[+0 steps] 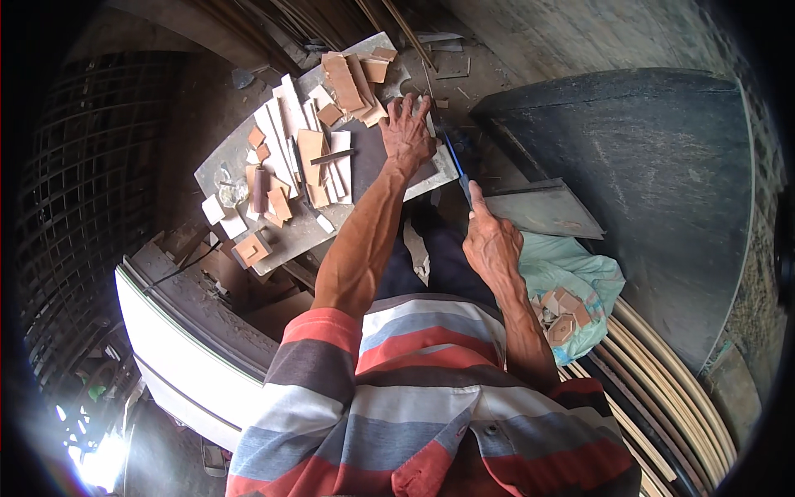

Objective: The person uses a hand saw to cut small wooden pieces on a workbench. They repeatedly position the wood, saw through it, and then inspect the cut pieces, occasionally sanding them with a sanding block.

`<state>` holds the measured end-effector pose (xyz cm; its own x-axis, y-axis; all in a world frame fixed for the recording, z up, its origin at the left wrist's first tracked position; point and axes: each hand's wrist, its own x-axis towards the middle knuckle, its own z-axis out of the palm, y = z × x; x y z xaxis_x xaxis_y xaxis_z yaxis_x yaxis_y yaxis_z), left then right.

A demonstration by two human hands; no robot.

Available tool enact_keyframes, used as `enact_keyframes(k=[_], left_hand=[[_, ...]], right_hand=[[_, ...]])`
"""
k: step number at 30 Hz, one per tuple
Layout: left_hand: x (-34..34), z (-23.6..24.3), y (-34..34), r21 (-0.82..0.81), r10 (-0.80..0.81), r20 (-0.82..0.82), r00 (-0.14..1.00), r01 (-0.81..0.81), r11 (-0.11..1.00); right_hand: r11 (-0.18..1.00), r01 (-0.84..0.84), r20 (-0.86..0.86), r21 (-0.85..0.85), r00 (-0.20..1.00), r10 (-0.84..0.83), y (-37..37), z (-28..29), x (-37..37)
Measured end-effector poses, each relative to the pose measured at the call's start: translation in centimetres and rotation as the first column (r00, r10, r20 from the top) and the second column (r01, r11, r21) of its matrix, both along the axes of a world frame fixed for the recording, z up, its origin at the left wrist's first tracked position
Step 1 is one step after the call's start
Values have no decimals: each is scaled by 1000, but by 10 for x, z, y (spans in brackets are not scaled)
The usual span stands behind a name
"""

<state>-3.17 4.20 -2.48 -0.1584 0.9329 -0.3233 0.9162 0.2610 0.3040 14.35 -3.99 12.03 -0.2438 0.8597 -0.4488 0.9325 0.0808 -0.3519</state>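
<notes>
Long-bladed tool (454, 159), saw-like, just off the right edge of the desk (224, 159); slim bluish blade pointing toward the desk's far end. Whether it touches anything: cannot tell.

Hands. Right hand (494, 244): beside the desk's right edge, fingers closed round the handle, index finger laid along it toward the blade. Left hand (408, 139): palm down near that same edge, fingers spread and bent, partly open, wrapped round nothing visible; appears to bear on a dark panel (371, 149) lying on the desk. Anything pinned under the palm is hidden.

Main hazard, my judgement: left fingers lie near the blade. A twisted right wrist, or the panel sliding under uneven pressure, could send the edge toward them.

Outward. Desk's far end: brown offcuts (339, 81), loosely stacked; a jolt to the desk might topple them. Desk's middle: pale strips (286, 137), and a dark stick (333, 156) lying across pieces there. Desk's left part: dark cylinder (260, 189) among small scraps; could roll if knocked.

Right of the desk: large dark board (638, 157); nearer than the desk on that side, greenish plastic bag (571, 263) holding small brown pieces (565, 311). Nearer than the desk, leftward: white panel (178, 356).
</notes>
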Motion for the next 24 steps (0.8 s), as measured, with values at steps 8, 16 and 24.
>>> enact_keyframes(k=[8, 16, 24], left_hand=[[5, 6, 0, -9, -5, 12, 1000, 5, 1000], [2, 2, -1, 12, 17, 14, 1000, -17, 1000], [4, 6, 2, -13, 8, 28, 1000, -8, 1000]], right_hand=[[993, -49, -18, 104, 999, 51, 36, -66, -16], [1000, -7, 32, -14, 999, 8, 10, -4, -10], [998, -58, -5, 23, 998, 58, 43, -54, -23]])
